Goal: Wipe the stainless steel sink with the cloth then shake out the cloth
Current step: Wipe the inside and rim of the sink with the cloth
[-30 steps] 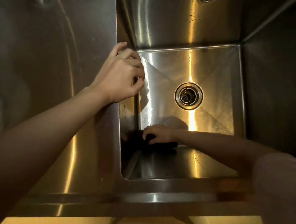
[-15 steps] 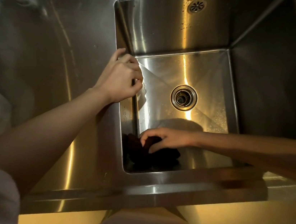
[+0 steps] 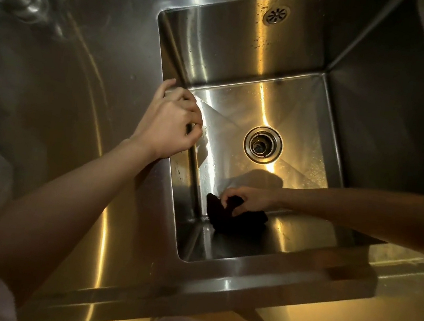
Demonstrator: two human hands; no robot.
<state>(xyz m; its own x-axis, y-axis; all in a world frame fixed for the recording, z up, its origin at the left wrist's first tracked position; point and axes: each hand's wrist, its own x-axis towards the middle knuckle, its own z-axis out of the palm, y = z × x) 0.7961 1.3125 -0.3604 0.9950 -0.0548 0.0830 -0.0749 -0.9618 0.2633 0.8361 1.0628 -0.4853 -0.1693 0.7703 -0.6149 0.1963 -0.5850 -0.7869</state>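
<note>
A: How did the fingers [image 3: 237, 209] of the right hand [image 3: 251, 199] lie?

B: Curled round the cloth [image 3: 227, 216] — a dark bunch pressed to the floor of the sink [image 3: 319, 115], in the near left corner. The left hand [image 3: 168, 127] gripped the left rim, fingers folded over the edge, thumb on the surface [image 3: 84, 95] beside the basin.

A: So how far along was the job?

B: Mid-wipe, I judged. The cloth lay low in the basin, in the corner. Droplets showed on the far wall and specks on the floor at the right, so those parts looked undone. The shake-out had not begun; the cloth was balled, not hanging.

A: Room to move?

B: Plenty across the floor — bare steel toward the drain [image 3: 262, 145] and the right wall. The corner itself was tight: left wall just beside the cloth, near wall touching or close, I could not tell which. The overflow [image 3: 276, 15] sat high on the far wall, well apart. For shaking out, the forearm would have to lift clear of the near rim.
</note>
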